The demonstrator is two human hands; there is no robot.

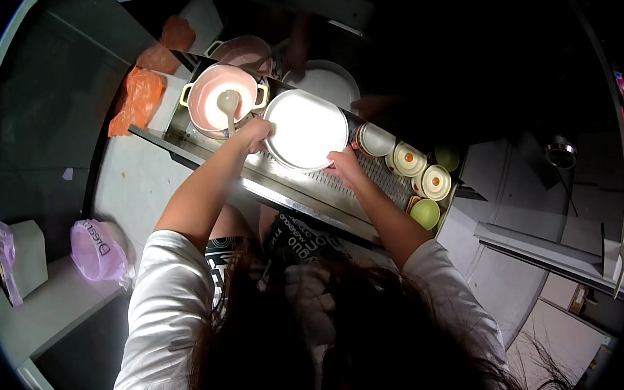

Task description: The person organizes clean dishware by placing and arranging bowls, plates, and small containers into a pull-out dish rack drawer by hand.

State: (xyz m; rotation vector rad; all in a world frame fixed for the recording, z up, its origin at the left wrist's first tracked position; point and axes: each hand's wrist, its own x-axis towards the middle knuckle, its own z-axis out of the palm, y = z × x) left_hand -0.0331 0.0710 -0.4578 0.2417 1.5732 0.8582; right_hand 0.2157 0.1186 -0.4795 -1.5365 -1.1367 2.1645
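Between my two hands is a round white plate (pixel 307 129), held by its rim over an open metal drawer (pixel 282 191). My left hand (pixel 254 136) grips the plate's left edge, and my right hand (pixel 344 169) pinches its lower right edge. Left of the plate, a pink pot (pixel 204 82) with cream handles sits in the drawer, a pale ladle (pixel 228 102) resting in it. To the right of the plate stand a round white-topped container (pixel 376 139), two cream lidded jars (pixel 407 159) with orange knobs and a green bowl (pixel 424 214).
An orange plastic bag (pixel 137 99) lies left of the drawer. A lilac-lined bin (pixel 99 250) and a white box (pixel 27 254) stand at the left. Dark glossy panel behind the drawer reflects the pot and plate. A metal ring (pixel 560 153) is at the right.
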